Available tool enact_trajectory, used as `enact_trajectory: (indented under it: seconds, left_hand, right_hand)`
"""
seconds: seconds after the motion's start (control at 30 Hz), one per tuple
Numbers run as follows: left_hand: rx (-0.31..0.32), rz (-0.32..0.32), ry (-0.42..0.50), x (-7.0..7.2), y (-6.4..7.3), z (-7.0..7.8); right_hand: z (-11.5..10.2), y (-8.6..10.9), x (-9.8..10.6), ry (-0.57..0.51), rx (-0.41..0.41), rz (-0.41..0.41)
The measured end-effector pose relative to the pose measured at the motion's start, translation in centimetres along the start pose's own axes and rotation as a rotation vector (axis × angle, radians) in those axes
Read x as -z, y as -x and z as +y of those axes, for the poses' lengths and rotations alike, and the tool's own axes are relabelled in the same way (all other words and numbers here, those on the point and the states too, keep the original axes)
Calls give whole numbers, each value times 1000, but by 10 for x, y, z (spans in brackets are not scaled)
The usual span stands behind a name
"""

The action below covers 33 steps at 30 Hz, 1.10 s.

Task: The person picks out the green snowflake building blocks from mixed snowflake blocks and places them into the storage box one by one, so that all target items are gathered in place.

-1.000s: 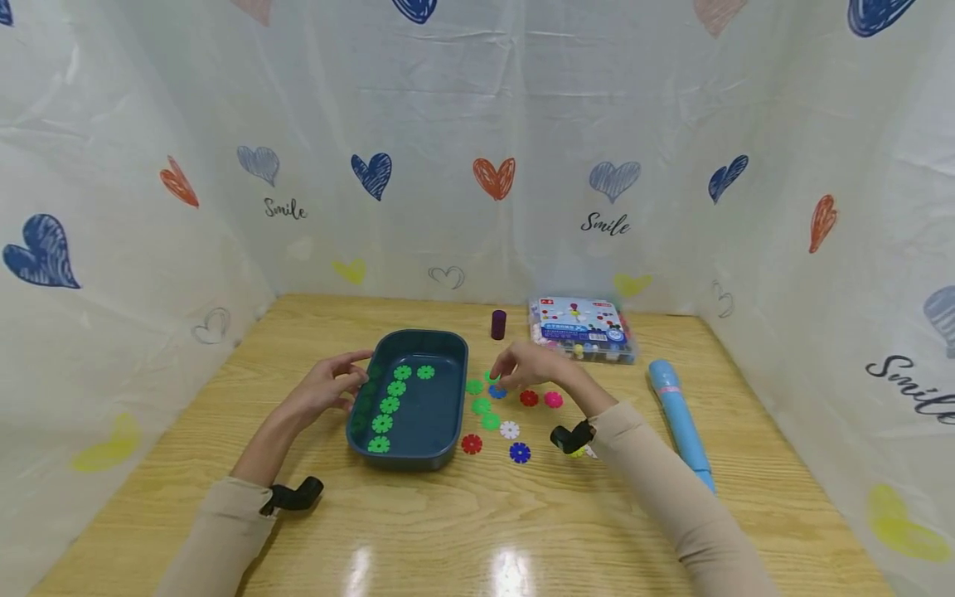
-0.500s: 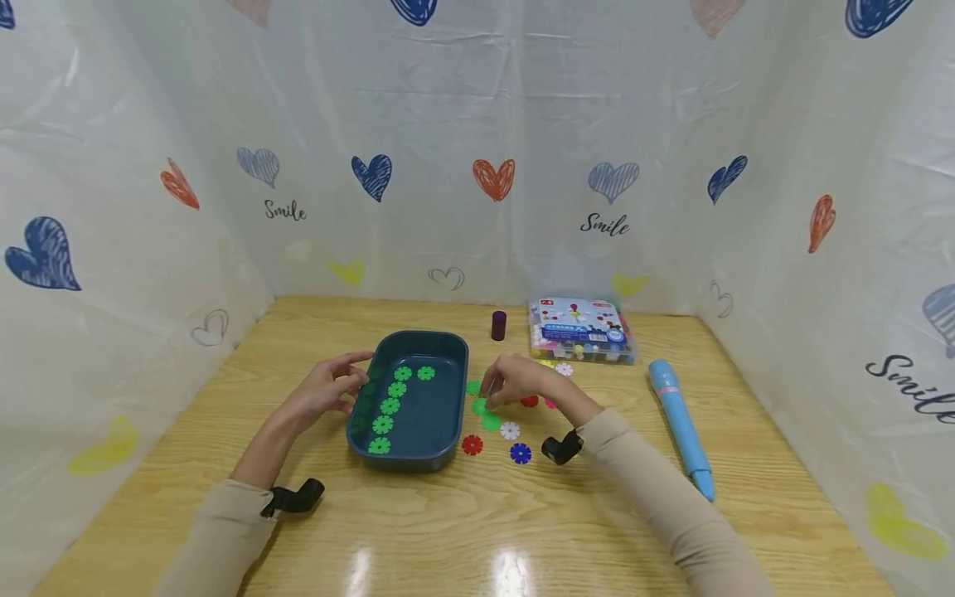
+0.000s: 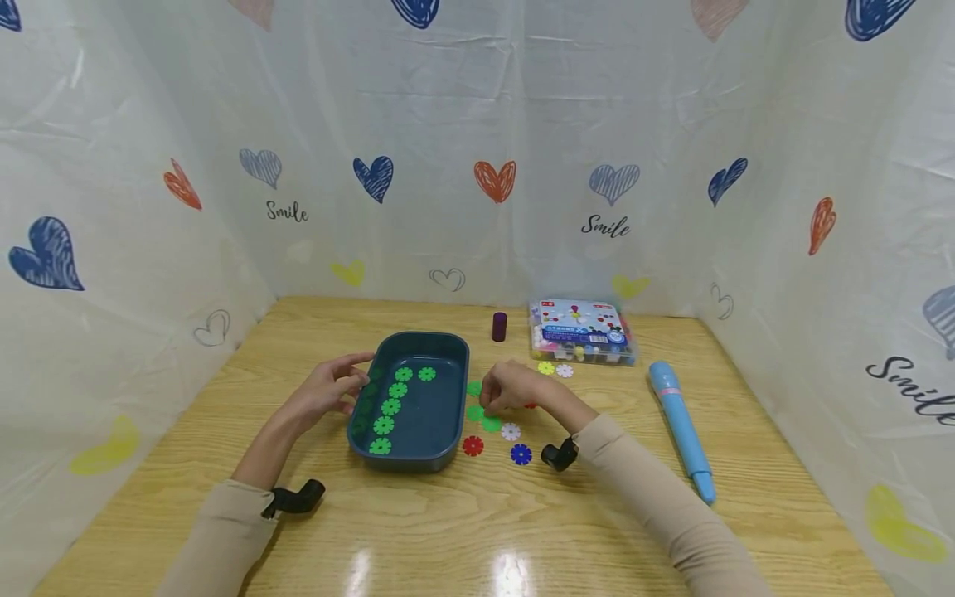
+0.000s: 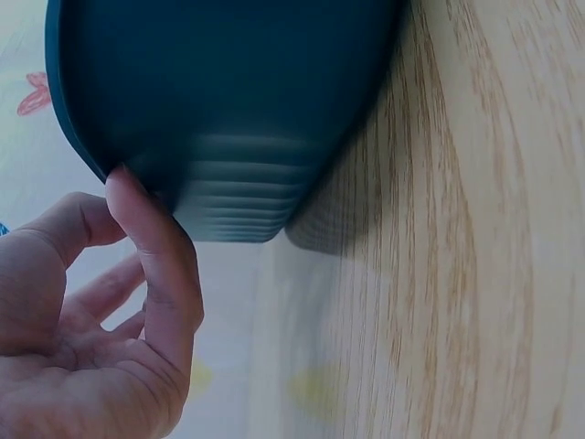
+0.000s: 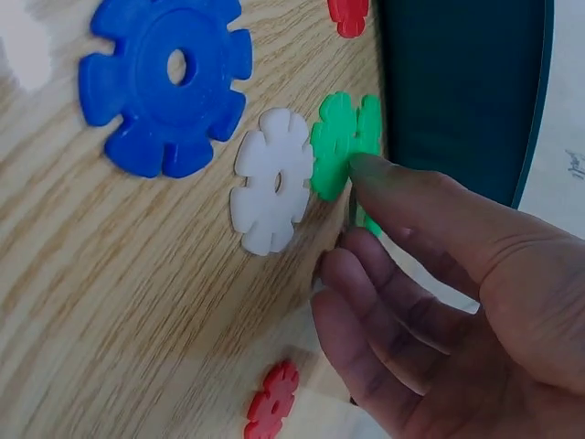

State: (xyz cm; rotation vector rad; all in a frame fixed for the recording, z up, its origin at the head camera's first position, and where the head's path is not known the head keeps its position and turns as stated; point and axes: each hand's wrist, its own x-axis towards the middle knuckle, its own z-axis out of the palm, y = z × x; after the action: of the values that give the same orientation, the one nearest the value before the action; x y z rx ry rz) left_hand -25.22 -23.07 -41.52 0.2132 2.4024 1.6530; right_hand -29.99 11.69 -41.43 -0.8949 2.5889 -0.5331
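Head view: the left hand [image 3: 324,391] is resting loosely bent fingers against the tray [image 3: 429,424], probably steadying it; the right hand [image 3: 513,387] is nearly closing over green pieces [image 3: 491,424] lying just beside it, can't tell if it's pinching anything.

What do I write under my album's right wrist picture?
Right hand at a green flower disc, white disc and blue disc nearby.
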Motion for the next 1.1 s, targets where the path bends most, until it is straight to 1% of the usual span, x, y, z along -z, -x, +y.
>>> enact_trajectory:
  seconds: [0.13, 0.37, 0.6, 0.77, 0.9, 1.0, 1.1]
  left_hand:
    - [1, -3, 7, 0, 0, 0]
    - [7, -3, 2, 0, -1, -1]
    - [7, -6, 2, 0, -2, -1]
    - [5, -3, 0, 0, -2, -1]
    - [6, 3, -3, 1, -2, -1]
    - [8, 2, -1, 1, -2, -1]
    - [12, 0, 0, 1, -2, -1]
  right_hand:
    - [-2, 0, 2, -21, -4, -27]
    - [-6, -2, 0, -58, 38, -76]
    - [-4, -7, -3, -69, 27, -70]
    - [-3, -6, -2, -93, 16, -66]
    - [0, -3, -2, -110, 23, -47]
    - [3, -1, -2, -121, 53, -35]
    - [7, 1, -1, -161, 91, -27]
